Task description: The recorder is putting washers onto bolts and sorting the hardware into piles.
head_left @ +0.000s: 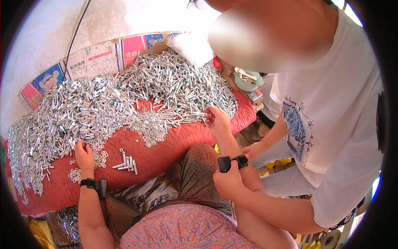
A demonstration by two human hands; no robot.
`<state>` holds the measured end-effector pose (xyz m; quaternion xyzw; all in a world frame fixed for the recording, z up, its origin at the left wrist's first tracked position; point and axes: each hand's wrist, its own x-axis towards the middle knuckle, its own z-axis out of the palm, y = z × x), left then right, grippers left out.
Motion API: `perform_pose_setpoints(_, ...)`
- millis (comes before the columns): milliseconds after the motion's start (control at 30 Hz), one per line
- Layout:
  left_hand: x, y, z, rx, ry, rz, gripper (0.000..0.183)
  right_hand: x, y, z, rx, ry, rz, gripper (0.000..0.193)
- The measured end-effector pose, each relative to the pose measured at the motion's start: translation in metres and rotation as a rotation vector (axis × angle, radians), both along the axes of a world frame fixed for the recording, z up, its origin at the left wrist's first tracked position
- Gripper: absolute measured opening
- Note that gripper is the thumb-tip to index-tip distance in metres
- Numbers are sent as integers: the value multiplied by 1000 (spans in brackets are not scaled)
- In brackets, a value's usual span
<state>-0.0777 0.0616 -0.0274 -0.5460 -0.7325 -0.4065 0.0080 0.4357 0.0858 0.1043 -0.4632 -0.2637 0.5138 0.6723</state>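
Bright glare bleaches the wall (pixel 137 18) — black fisheye rim, bowed edges — heavy blur upper right.

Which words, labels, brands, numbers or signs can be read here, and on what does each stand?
Cardboard strip: printed characters, wording not copied here.
White shirt: script-like lettering around the blue print, wording not copied here; the smallest is unreadable.
Any other lettering: too small or blurred.

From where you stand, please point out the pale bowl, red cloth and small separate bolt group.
pale bowl (pixel 248 86), head view: its outer wall.
red cloth (pixel 161 154), head view: a bare part.
small separate bolt group (pixel 127 163), head view: near its middle.
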Motion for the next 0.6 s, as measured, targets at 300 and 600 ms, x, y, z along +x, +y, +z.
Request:
perform_pose_setpoints(300, -1, 2, -4, 27, -24, -21, 22, -4, 20, 31, 77, -24, 44, 10)
perform_pose_setpoints(600, 1, 4, -6, 31, -7, -11, 22, -14, 28, 33, 72, 33, 34, 9)
